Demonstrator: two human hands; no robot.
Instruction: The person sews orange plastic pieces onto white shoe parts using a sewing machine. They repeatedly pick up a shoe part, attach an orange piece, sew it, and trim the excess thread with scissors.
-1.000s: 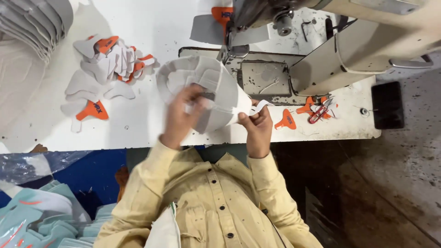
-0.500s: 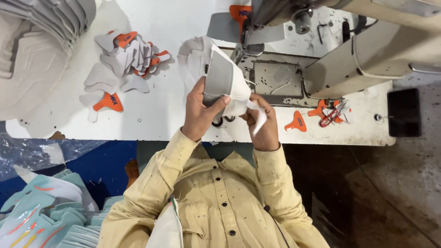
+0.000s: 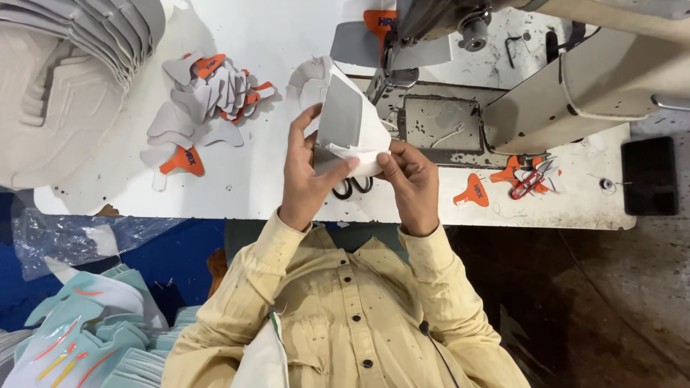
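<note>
A white and grey shoe-upper piece (image 3: 350, 122) is held up over the white table (image 3: 237, 190) in front of the sewing machine (image 3: 503, 79). My left hand (image 3: 305, 169) grips its lower left edge, thumb across the front. On the lower right edge my right hand (image 3: 411, 179) pinches the piece between thumb and fingers. Black scissor handles (image 3: 352, 188) lie on the table just under both hands, partly hidden.
A heap of grey and orange cut pieces (image 3: 212, 90) lies at the left. A stack of white uppers (image 3: 65, 79) fills the far left corner. Orange tabs (image 3: 472, 192) and red thread snips (image 3: 528, 179) sit right of the machine. Teal pieces (image 3: 86, 330) lie below the table.
Both hands have lifted and turned the shoe-upper piece so its grey face shows, and have closed in on its lower edge. The view has shifted slightly.
</note>
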